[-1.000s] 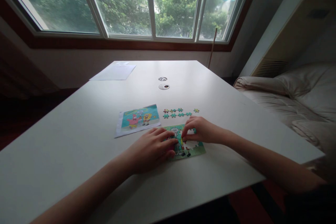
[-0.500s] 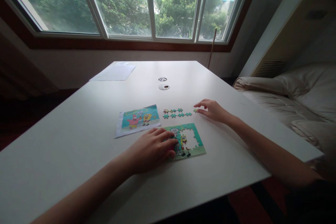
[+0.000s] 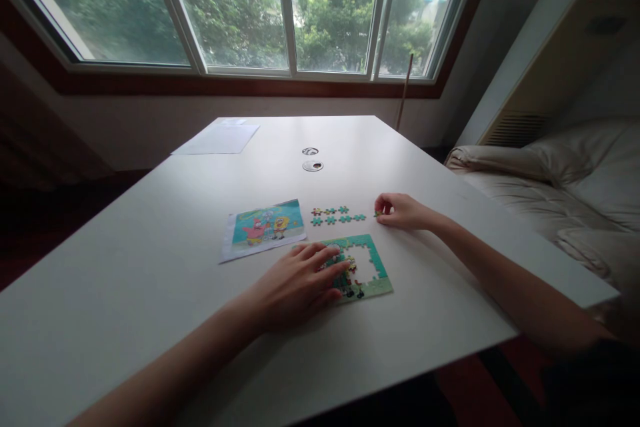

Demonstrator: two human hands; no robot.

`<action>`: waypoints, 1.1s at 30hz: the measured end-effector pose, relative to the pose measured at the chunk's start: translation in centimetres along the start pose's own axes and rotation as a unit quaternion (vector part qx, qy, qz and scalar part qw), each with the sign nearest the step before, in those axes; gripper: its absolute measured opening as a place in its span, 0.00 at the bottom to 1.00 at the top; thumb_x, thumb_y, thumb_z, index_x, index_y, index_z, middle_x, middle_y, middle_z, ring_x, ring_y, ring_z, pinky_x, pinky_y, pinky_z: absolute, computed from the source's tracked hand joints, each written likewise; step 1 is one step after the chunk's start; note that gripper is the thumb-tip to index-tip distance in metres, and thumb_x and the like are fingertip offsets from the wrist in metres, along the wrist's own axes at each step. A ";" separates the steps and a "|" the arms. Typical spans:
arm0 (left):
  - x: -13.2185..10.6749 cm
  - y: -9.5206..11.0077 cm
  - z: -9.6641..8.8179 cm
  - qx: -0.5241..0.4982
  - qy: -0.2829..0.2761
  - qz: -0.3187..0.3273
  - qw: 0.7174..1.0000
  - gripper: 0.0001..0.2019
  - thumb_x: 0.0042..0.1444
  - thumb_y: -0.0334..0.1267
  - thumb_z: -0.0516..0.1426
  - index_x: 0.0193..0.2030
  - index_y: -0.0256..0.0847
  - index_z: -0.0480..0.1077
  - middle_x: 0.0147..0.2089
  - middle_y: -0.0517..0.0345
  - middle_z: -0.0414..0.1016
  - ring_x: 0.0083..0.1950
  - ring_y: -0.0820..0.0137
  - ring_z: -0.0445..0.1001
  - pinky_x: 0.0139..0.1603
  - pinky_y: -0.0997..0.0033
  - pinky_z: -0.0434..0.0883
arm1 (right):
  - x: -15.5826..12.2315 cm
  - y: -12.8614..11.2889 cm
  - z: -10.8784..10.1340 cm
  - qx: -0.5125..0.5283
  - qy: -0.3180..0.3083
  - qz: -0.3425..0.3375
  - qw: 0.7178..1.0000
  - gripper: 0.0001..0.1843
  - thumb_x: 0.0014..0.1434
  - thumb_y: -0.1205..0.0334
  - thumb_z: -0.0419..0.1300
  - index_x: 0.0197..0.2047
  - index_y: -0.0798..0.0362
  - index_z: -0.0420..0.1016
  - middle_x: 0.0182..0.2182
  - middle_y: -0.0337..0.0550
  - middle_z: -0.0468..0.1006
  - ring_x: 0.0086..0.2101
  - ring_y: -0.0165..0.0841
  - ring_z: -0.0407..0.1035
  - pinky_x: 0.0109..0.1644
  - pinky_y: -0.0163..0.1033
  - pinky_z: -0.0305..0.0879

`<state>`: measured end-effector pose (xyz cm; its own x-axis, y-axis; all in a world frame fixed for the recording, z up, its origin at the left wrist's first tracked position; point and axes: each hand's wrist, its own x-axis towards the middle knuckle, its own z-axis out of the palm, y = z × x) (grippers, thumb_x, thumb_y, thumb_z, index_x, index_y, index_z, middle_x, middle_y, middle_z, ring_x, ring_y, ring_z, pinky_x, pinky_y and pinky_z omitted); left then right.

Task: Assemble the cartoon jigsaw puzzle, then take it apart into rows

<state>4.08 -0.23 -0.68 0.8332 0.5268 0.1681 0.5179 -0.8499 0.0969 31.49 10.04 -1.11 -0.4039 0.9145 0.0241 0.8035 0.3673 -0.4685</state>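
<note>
A partly built cartoon jigsaw puzzle (image 3: 367,270) lies on the white table (image 3: 150,267), with a white gap in its upper right part. My left hand (image 3: 300,283) rests flat on the puzzle's left side, fingers stretched out. To the right of a row of several loose teal pieces (image 3: 337,215), my right hand (image 3: 400,211) is curled, its fingertips pinched on a small puzzle piece (image 3: 379,214). A printed reference picture (image 3: 263,227) of the same cartoon lies left of the loose pieces.
Farther back on the table are two round cable holes (image 3: 312,159) and a sheet of paper (image 3: 217,137). A cushioned sofa (image 3: 550,180) stands to the right of the table. A thin stick (image 3: 403,92) leans at the window wall behind.
My right hand left the puzzle, reached back right to the loose pieces and closed its fingers on the rightmost one. My left hand stayed on the puzzle, sliding slightly right.
</note>
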 end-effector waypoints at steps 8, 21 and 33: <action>0.5 0.4 0.0 0.000 -0.010 -0.020 1.000 0.16 0.61 0.44 0.46 0.55 0.47 0.59 0.51 0.51 0.64 0.51 0.59 0.61 0.50 0.54 0.61 | -0.9 -2.6 -0.3 0.075 -0.020 -0.073 0.994 0.10 0.48 0.65 0.56 0.35 0.54 0.74 0.24 0.37 0.71 0.26 0.26 0.64 0.32 0.31 0.59; 0.1 0.4 -0.6 0.012 -0.025 -0.002 1.000 0.18 0.60 0.46 0.46 0.57 0.48 0.56 0.53 0.51 0.62 0.51 0.58 0.61 0.50 0.55 0.59 | -2.3 -4.6 0.4 0.284 -0.111 -0.039 0.952 0.11 0.46 0.60 0.62 0.32 0.58 0.70 0.23 0.39 0.73 0.25 0.26 0.66 0.28 0.31 0.63; -0.2 0.1 -0.4 0.018 -0.020 0.005 1.000 0.17 0.60 0.44 0.46 0.56 0.49 0.58 0.52 0.51 0.64 0.50 0.58 0.62 0.49 0.54 0.60 | -3.7 -6.9 1.3 0.178 -0.118 -0.061 0.975 0.08 0.46 0.61 0.61 0.30 0.56 0.75 0.25 0.40 0.76 0.27 0.28 0.69 0.29 0.31 0.63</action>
<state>3.92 -0.41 -0.31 0.8446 0.5194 0.1297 0.5162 -0.8544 0.0600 26.88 3.89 0.89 -0.6093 0.7883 -0.0854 0.5575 0.3494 -0.7530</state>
